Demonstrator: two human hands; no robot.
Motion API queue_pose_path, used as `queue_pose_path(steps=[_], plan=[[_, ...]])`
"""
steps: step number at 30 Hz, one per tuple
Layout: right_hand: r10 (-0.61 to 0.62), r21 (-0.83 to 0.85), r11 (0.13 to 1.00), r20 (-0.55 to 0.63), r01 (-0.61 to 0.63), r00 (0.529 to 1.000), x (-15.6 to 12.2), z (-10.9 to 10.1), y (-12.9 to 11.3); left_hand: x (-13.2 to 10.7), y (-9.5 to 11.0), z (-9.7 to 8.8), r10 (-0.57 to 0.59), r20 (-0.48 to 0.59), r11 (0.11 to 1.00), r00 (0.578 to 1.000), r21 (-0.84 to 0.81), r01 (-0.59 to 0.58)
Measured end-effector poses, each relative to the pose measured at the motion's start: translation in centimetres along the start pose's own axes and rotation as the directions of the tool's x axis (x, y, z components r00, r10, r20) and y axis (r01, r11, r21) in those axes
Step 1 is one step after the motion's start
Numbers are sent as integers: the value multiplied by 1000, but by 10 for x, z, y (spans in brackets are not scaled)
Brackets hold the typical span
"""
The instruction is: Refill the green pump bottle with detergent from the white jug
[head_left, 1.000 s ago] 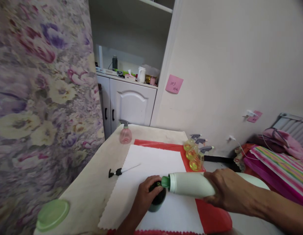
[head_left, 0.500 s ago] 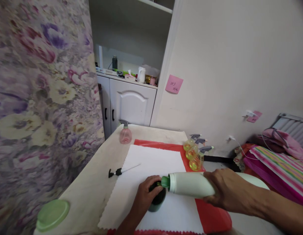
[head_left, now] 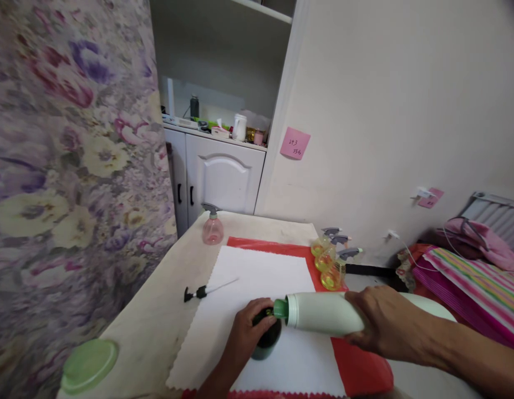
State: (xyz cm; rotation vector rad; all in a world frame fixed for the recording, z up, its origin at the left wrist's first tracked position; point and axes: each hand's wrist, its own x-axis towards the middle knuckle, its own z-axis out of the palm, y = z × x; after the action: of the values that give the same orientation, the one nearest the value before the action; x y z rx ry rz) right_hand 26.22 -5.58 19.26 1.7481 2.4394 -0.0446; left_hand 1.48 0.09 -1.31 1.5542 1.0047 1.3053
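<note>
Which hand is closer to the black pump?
Left. The left hand, on the dark bottle, is right of the pump; the right hand, round the light bottle, is farther right.

A floral-print curtain (head_left: 82,166) fills the left of the frame. Right of it, at upper centre, stands a white cabinet (head_left: 225,172) with black bar handles (head_left: 192,195) and an arched door panel; the open shelf recess (head_left: 219,50) above lies in grey shade. A plain off-white wall (head_left: 377,111), softly lit, spans the upper right, meeting a black baseboard (head_left: 367,270). At the right edge, a white radiator (head_left: 495,208) stands behind striped bedding (head_left: 477,266). A cream-covered table (head_left: 157,310) occupies the lower centre.
</note>
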Motion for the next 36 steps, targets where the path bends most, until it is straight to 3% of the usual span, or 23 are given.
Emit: queue_pose_path(steps=[15, 22, 24, 29, 33, 36], plan=[[65, 195, 979, -10, -62, 998, -7, 27, 12, 0, 1, -1, -16, 6, 1000, 1000, 13, 16], [70, 399, 914, 29, -76, 997, -8, 48, 25, 1, 5, -1, -33, 18, 999, 999, 1, 33], [80, 517, 852, 39, -88, 996, -8, 50, 29, 1, 6, -2, -36, 27, 999, 999, 10, 36], [115, 843, 523, 75, -124, 991, -7, 44, 40, -1, 9, -6, -47, 64, 999, 997, -9, 48], [198, 880, 473, -70, -33, 978, 9, 48, 48, -3, 11, -7, -106, 64, 991, 992, -70, 110], [284, 909, 411, -199, 69, 938, 36, 65, 47, -4, 9, -6, -111, 61, 993, 992, -23, 112]])
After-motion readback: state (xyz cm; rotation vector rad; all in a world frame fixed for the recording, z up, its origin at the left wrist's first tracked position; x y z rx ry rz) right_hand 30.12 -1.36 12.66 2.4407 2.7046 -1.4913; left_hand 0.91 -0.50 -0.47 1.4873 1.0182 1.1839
